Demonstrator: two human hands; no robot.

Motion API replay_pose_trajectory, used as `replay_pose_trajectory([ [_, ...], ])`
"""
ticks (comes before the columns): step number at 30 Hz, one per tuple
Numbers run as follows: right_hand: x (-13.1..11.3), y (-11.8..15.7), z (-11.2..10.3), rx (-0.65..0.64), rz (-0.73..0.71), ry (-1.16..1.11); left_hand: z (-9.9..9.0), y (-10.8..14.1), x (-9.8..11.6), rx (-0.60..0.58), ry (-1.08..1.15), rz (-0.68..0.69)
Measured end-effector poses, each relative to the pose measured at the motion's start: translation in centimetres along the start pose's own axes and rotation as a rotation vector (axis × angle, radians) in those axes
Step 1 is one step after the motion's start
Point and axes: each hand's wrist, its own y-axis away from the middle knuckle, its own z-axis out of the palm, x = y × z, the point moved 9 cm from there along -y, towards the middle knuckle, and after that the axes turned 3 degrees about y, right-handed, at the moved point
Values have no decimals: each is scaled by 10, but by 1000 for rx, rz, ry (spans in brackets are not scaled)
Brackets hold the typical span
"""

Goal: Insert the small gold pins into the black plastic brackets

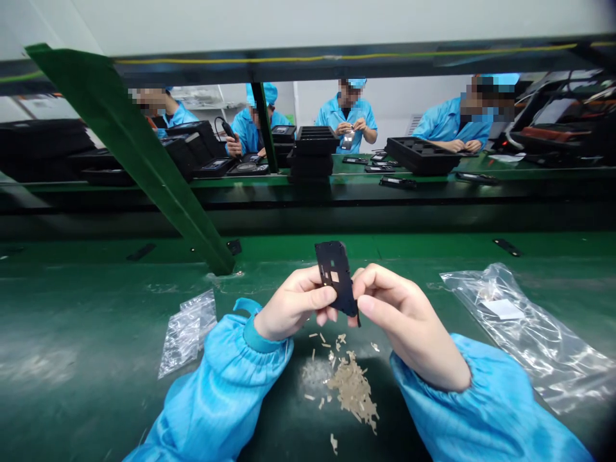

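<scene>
At the centre of the frame, a thin black rectangular plate with cut-outs [341, 289] is held tilted above the dark green worktop [86, 333]. The left hand [296, 301] is partly closed, thumb on the plate's face, fingers behind it. The right hand [397, 308] is partly closed, thumb and fingertips pinched at the plate's right edge, next to a narrow black strip [358, 316]; whether it grips the strip cannot be determined. Below the hands, lower centre, lies a loose pile of small beige scraps [355, 388]. A clear plastic bag [187, 330] lies left of centre; a larger clear plastic bag with a white label [529, 346] lies at right.
</scene>
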Motion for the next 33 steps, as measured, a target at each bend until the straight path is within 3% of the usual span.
replay_pose_trajectory([
  [10, -13, 4, 3, 21, -143, 81, 10, 5, -5, 40, 127, -102],
  [18, -15, 6, 8, -13, -172, 91, 17, 8, -12, 39, 203, -120],
  [25, -18, 5, 8, 10, -213, 132, 16, 13, -12, 161, 208, -93],
  [33, -14, 7, 7, 42, -245, 180, 22, 18, -12, 221, 250, -93],
])
